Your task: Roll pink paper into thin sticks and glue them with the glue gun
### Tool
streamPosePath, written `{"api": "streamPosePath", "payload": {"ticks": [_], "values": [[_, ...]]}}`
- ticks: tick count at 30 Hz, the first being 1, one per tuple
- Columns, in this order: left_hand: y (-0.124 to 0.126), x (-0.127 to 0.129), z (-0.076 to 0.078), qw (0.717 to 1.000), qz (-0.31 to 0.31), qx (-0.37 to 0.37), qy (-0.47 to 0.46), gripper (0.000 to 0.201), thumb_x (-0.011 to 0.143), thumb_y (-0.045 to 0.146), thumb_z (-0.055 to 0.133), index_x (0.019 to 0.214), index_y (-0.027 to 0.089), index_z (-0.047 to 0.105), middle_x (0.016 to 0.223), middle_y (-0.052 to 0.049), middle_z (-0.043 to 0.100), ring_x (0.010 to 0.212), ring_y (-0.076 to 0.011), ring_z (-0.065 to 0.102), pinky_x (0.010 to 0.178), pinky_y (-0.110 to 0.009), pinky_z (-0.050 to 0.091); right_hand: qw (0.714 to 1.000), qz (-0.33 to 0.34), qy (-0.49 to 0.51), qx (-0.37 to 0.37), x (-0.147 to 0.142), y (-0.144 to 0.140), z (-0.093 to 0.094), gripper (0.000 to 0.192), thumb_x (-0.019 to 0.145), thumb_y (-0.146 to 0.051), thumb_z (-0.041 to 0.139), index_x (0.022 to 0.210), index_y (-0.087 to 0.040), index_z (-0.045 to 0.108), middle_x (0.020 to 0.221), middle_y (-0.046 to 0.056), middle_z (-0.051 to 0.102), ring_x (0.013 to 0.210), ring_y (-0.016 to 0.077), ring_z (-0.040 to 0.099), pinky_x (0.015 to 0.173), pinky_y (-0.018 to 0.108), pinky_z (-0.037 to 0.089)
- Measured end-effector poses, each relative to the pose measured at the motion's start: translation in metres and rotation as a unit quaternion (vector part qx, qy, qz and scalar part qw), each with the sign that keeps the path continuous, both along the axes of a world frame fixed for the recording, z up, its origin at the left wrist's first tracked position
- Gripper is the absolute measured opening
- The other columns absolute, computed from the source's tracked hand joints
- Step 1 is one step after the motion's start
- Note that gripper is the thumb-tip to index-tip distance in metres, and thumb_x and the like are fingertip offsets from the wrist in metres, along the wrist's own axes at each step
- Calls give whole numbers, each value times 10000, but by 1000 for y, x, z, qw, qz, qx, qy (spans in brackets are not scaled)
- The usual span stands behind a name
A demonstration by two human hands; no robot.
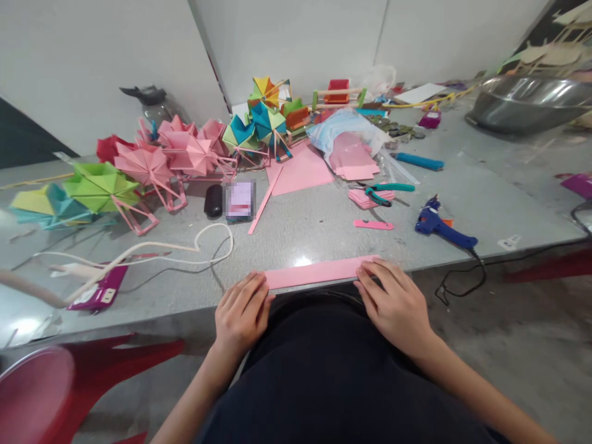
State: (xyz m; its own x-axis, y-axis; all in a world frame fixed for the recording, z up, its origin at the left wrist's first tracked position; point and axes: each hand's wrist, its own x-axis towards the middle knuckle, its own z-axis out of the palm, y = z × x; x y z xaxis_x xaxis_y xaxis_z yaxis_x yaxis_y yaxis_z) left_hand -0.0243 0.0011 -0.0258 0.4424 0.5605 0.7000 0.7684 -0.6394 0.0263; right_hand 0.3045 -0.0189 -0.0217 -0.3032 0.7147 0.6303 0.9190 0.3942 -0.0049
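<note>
- Left hand (241, 311): fingers flat and extended, pressing down on the left end of the pink paper strip (314, 272); not curled round it.
- Right hand (393, 302): fingers spread, pressing the strip's right end.
- Strip lies flat along the near edge of the grey table (324, 228), between both hands.
- Beyond, right: blue glue gun (437, 225), green-handled pliers (386, 191) on pink slips.
- Far left: folded paper pinwheels (152, 166).
</note>
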Motion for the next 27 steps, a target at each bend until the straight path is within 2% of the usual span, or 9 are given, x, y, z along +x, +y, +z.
{"api": "streamPosePath", "payload": {"ticks": [3, 6, 12, 20, 23, 27], "values": [[0, 10, 11, 999, 32, 5, -1, 149, 927, 109, 716, 1048, 194, 741, 1000, -114, 780, 923, -272, 720, 806, -419, 570, 1000, -5, 8, 11, -1, 4, 7, 145, 1003, -145, 653, 1029, -158, 795, 917, 80, 769, 845, 223, 672, 770, 365, 509], [3, 16, 20, 999, 12, -28, 14, 126, 954, 97, 679, 985, 209, 730, 854, -58, 745, 799, -228, 656, 749, -385, 502, 1000, 2, 11, 9, 1, 7, 11, 143, 1011, -140, 650, 1016, -167, 790, 830, 46, 729, 740, 190, 590, 707, 347, 438], [10, 14, 27, 993, -19, -116, 12, 198, 1010, 102, 562, 904, 195, 700, 794, -39, 699, 739, -201, 608, 714, -355, 462, 999, 30, -16, -40, 7, 15, 18, 247, 1047, -162, 580, 888, -190, 767, 803, 44, 693, 776, 206, 559, 716, 355, 381], [23, 16, 40, 951, 25, -305, -34, 162, 979, 170, 610, 841, 207, 686, 836, -31, 720, 785, -208, 659, 741, -354, 485, 997, 37, -14, -69, 11, 27, 16, 242, 1047, -189, 560, 878, -201, 733, 813, 50, 656, 817, 221, 551, 790, 366, 366], [27, 19, 44, 940, 30, -337, -46, 149, 960, 166, 631, 826, 206, 682, 834, -26, 715, 782, -204, 655, 723, -345, 481, 995, 39, -27, -87, 11, 30, 14, 223, 1003, -118, 547, 930, -212, 735, 846, 58, 650, 837, 233, 532, 791, 368, 356], [31, 20, 46, 936, 41, -348, -41, 149, 952, 163, 637, 812, 201, 672, 824, -29, 695, 779, -211, 635, 710, -349, 473, 992, 43, -31, -114, 10, 34, 13, 291, 909, -15, 543, 988, -213, 741, 893, 65, 666, 869, 240, 529, 778, 364, 364]]}}
